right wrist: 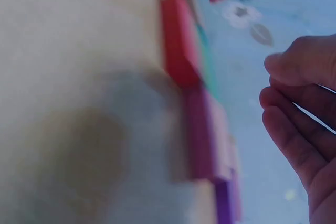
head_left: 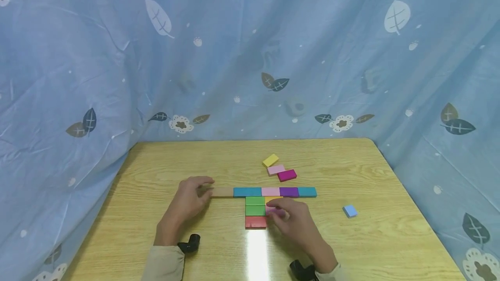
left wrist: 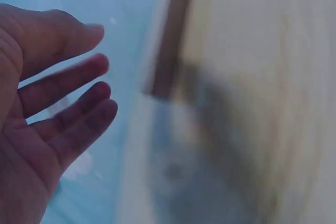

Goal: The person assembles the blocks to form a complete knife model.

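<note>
A light blue fabric hung with leaf and flower prints stands behind and on both sides of the yellowish wood-grain table (head_left: 129,229). The table's far edge runs straight along the fabric; its side edges spread apart toward me. A bright strip of glare lies on my side of the blocks.

A straight row crosses mid-table: a tan wooden rectangular block (head_left: 223,192) at the left end, then blue, pink, purple and teal ones. Wood grain shows from the tan block out to the left edge. On my side of the row sit two flat green blocks (head_left: 255,206), a red rectangular block (head_left: 255,222) beyond them toward me, and an orange block (head_left: 274,199) beside the greens with a pink rectangular block (head_left: 269,210) below it.

My left hand (head_left: 188,196) is spread loosely, thumb apart from fingers, gripping nothing, just beside the tan block's outer end. My right hand (head_left: 292,219) has its fingers bent loosely over the pink block; the right-wrist view shows it apart from the blocks, holding nothing.

Yellow, pink and magenta blocks (head_left: 287,175) lie near the far edge; a small light blue block (head_left: 350,211) sits well apart, toward the right edge.
</note>
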`<action>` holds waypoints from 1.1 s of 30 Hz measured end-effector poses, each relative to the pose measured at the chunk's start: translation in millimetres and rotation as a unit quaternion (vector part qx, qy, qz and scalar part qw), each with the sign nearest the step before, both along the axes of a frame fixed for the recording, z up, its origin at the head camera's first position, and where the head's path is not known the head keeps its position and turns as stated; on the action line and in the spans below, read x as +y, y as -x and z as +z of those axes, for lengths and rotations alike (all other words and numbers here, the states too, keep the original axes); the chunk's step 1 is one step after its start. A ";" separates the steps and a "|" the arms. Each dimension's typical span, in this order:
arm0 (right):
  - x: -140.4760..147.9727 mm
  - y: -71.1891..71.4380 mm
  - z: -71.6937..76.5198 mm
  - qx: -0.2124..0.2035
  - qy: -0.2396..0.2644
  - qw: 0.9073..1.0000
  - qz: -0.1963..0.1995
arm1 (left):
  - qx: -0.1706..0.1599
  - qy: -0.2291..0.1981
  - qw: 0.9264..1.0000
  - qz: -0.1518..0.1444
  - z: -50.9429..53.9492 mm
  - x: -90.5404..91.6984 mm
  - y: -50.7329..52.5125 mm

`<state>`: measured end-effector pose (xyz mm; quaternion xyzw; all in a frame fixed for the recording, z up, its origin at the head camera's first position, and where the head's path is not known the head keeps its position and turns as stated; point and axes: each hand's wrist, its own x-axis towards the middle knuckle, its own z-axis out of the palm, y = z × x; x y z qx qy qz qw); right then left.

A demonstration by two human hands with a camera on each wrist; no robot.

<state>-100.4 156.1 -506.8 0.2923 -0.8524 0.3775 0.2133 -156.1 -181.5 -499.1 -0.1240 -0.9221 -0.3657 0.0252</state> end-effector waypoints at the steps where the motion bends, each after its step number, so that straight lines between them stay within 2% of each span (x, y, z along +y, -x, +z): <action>1: 5.8 5.0 4.4 0.004 -0.005 1.000 -0.009 | 0.014 0.005 1.000 -0.010 4.1 4.2 -1.5; 4: 25.0 20.5 18.8 0.008 -0.020 0.999 -0.041 | 0.057 0.019 0.996 -0.062 13.9 22.4 -7.8; 8: 49.1 40.5 36.6 -0.002 -0.032 0.996 -0.077 | 0.098 0.056 0.983 -0.143 16.9 48.0 -20.6; 10: 59.1 49.7 43.5 -0.005 -0.039 0.995 -0.093 | 0.097 0.075 0.976 -0.177 15.4 57.7 -27.3; 13: 71.3 61.9 49.8 -0.015 -0.046 0.993 -0.109 | 0.071 0.110 0.968 -0.212 11.4 67.1 -36.1; 16: 80.6 72.5 52.1 -0.031 -0.046 0.992 -0.113 | 0.056 0.141 0.961 -0.233 6.9 72.5 -40.9; 21: 91.2 88.5 47.9 -0.067 -0.038 0.991 -0.108 | 0.066 0.154 0.952 -0.257 3.2 78.3 -42.3; 27: 97.6 106.1 38.3 -0.117 -0.027 0.987 -0.106 | 0.046 0.143 0.950 -0.273 3.9 82.6 -41.4; 33: 100.5 120.6 31.8 -0.144 -0.008 0.985 -0.094 | 0.049 0.147 0.949 -0.274 3.2 85.0 -39.3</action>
